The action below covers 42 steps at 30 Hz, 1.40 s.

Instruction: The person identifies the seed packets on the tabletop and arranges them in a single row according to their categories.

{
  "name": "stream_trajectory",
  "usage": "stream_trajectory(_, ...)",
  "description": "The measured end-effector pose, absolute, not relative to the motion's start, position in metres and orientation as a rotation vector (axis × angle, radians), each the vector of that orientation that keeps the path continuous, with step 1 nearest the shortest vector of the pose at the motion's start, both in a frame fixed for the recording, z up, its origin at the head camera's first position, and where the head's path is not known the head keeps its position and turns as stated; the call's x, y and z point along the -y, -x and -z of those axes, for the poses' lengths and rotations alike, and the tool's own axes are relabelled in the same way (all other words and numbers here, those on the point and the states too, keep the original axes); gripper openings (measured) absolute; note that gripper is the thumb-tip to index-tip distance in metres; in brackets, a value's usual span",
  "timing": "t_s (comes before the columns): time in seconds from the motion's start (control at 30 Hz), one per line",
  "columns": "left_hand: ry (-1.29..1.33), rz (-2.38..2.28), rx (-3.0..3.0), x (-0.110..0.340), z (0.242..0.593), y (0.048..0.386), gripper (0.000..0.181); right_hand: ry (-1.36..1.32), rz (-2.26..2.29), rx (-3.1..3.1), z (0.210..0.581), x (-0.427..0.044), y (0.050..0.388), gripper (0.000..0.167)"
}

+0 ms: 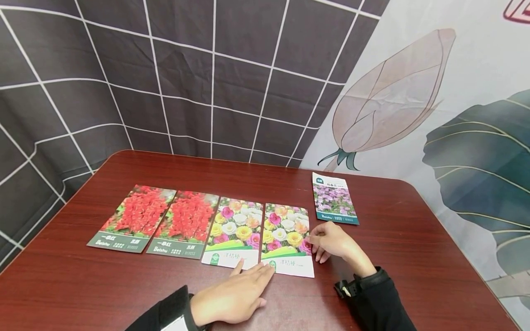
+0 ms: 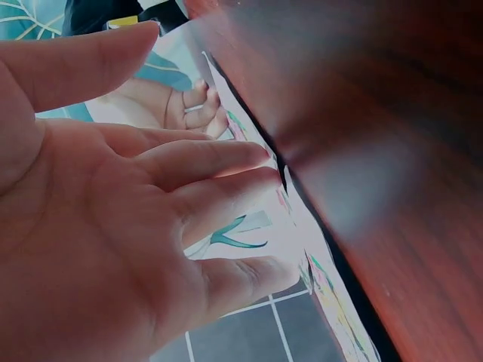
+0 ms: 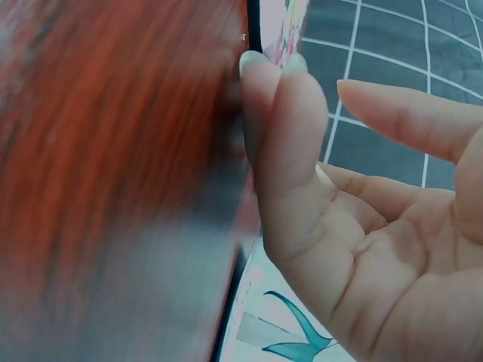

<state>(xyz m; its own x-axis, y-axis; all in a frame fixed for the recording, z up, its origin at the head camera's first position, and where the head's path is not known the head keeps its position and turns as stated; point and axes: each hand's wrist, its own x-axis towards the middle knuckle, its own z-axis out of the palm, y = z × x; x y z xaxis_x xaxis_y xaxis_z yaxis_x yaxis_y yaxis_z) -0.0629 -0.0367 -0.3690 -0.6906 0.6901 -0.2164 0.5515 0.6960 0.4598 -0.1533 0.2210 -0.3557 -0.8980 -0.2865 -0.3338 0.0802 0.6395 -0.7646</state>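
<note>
Four flower packets lie side by side in a row: two with red flowers [image 1: 141, 211] [image 1: 188, 218], then two with mixed flowers [image 1: 236, 225] [image 1: 286, 232]. My left hand [image 1: 233, 294] rests with extended fingers on the lower edges of the two mixed-flower packets, around where they meet. In the left wrist view the left hand [image 2: 143, 204] has its fingers spread. My right hand [image 1: 331, 241] touches the right edge of the rightmost packet with loosely bent fingers. The right wrist view shows the right hand [image 3: 362, 219] with thumb apart from the fingers, pinching nothing.
A packet with purple flowers [image 1: 334, 200] lies apart at the back right of the red-brown table [image 1: 385, 239], beyond my right hand. Behind the table hang a dark cloth with white grid lines [image 1: 240, 82] and a pale cloth with a printed bud and leaf [image 1: 389, 101].
</note>
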Motion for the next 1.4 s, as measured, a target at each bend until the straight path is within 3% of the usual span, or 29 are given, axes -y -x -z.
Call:
stream_trajectory(0.9, -1.001, -0.447, -2.590, 0.036, 0.365, 0.062, 0.054, 0.165, 1.130, -2.447, 0.355, -0.219, 0.152, 0.020)
stream_trajectory(1.4, -1.075, -0.801, -2.701, 0.031, 0.356, 0.071, 0.034, 0.145, 1.165, -2.459, 0.352, -0.221, 0.152, 0.024)
